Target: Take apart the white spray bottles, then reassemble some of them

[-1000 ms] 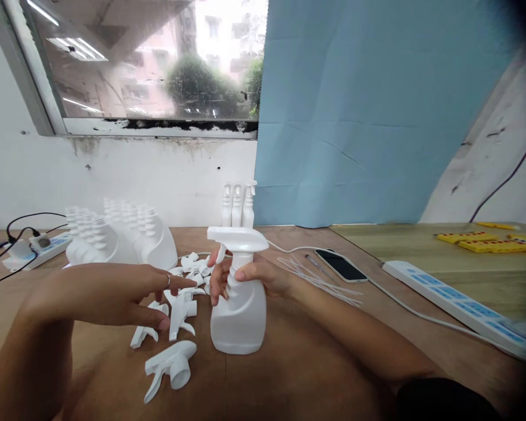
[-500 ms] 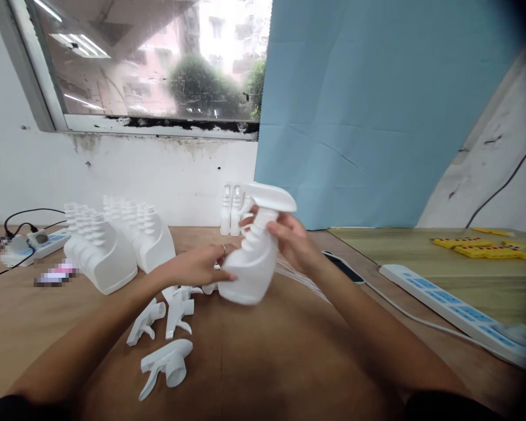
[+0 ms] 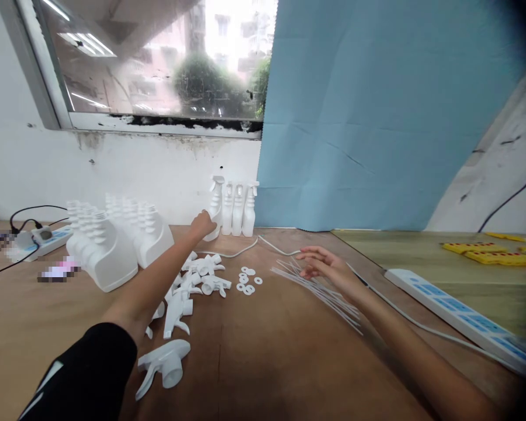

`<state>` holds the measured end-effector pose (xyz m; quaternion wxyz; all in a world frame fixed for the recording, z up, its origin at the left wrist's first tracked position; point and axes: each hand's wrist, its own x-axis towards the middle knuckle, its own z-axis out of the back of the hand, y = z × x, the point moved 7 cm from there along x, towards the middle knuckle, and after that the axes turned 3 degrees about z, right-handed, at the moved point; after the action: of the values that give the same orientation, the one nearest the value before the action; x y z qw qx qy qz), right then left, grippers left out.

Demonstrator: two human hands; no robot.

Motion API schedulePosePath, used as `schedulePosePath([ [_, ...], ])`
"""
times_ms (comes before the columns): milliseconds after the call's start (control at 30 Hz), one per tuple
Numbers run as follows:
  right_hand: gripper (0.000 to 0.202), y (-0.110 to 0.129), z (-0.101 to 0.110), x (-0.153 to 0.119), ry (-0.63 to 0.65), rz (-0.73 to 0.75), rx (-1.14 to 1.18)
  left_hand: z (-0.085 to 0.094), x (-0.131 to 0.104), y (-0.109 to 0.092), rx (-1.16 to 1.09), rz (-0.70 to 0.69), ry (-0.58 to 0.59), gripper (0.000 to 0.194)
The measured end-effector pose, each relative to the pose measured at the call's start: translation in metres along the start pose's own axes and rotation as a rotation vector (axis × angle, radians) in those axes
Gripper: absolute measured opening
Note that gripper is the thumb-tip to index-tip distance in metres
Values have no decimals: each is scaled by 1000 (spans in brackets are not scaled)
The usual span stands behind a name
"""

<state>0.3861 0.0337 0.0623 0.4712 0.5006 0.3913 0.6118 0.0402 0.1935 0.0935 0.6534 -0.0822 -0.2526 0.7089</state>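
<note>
At the back, my left hand (image 3: 203, 225) is closed on a white spray bottle (image 3: 216, 202), which stands upright at the left end of a row of finished-looking bottles (image 3: 238, 213) against the wall. My right hand (image 3: 324, 263) hovers with its fingers apart, holding nothing, over a bundle of thin clear tubes (image 3: 328, 298). White trigger heads (image 3: 174, 310) lie in a loose pile below my left forearm. Several small white rings (image 3: 248, 280) lie between the pile and the tubes.
Bottles without trigger heads (image 3: 109, 251) stand in two groups at the left. A power strip (image 3: 456, 316) and a white cable (image 3: 403, 313) lie at the right, with yellow pieces (image 3: 499, 256) beyond. Another power strip (image 3: 52, 241) is at the far left.
The spray bottle has moved from between both hands at the centre to the back row. My right hand has let go of it and moved right; the rings and tubes are now uncovered.
</note>
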Motion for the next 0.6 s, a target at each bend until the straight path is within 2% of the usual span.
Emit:
schedulePosePath([
  [100,44,-8,6,3,3,-20,-14,-23,16,12,-12,92,9,36],
  [200,43,-8,6,5,22,-11,-14,-36,29,20,-33,147,-3,36],
  [400,41,-10,-14,-1,167,24,-142,-53,45,19,-71,182,-41,36],
  [600,37,-20,-32,-5,289,34,-259,-62,53,14,-90,130,-63,37],
])
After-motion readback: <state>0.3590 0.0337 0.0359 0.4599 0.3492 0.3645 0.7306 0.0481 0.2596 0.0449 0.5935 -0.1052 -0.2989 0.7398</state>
